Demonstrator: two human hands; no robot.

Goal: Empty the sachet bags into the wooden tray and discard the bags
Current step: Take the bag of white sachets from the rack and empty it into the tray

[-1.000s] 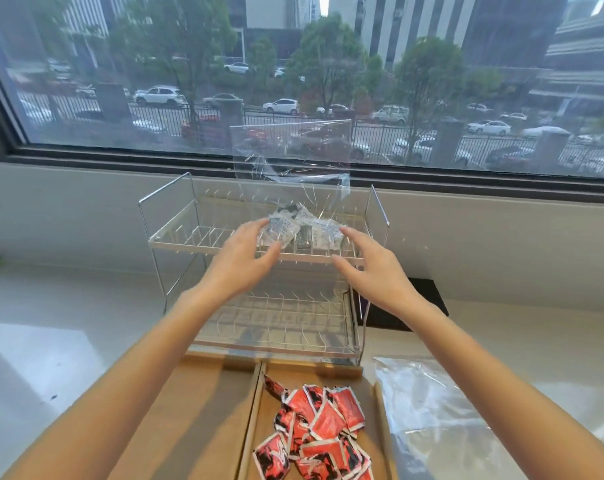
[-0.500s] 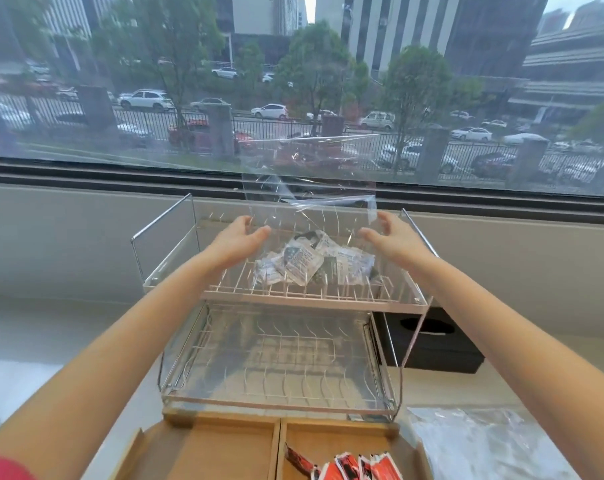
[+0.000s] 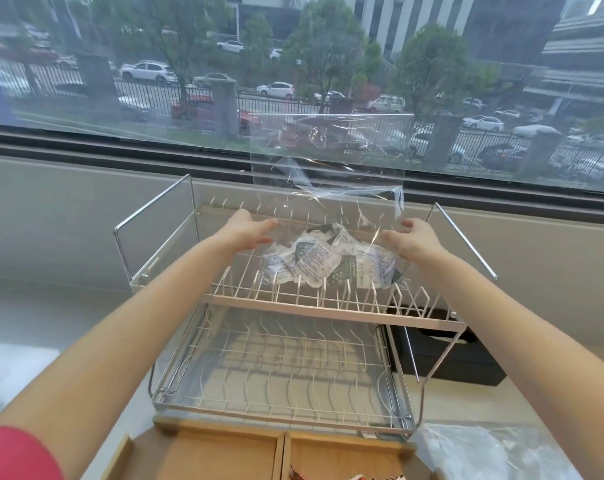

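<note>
A clear plastic bag (image 3: pixel 328 161) stands upright on the top shelf of a wire dish rack (image 3: pixel 331 311), its lower part filled with several white and dark sachets (image 3: pixel 324 263). My left hand (image 3: pixel 248 232) grips the bag's left side and my right hand (image 3: pixel 409 239) grips its right side, both just above the sachets. The wooden tray (image 3: pixel 224 452) lies at the bottom of the view, in front of the rack, with two compartments. A few red sachets (image 3: pixel 359 477) peek in at the bottom edge of its right compartment.
The rack's lower shelf (image 3: pixel 276 382) is bare. A black box (image 3: pixel 449 358) sits behind the rack on the right. Another crumpled clear bag (image 3: pixel 490 452) lies on the white counter at the bottom right. A large window runs across the back.
The view has tilted up and closer to the rack, so the tray has slid mostly out of sight. Both hands have moved outward to the bag's sides.
</note>
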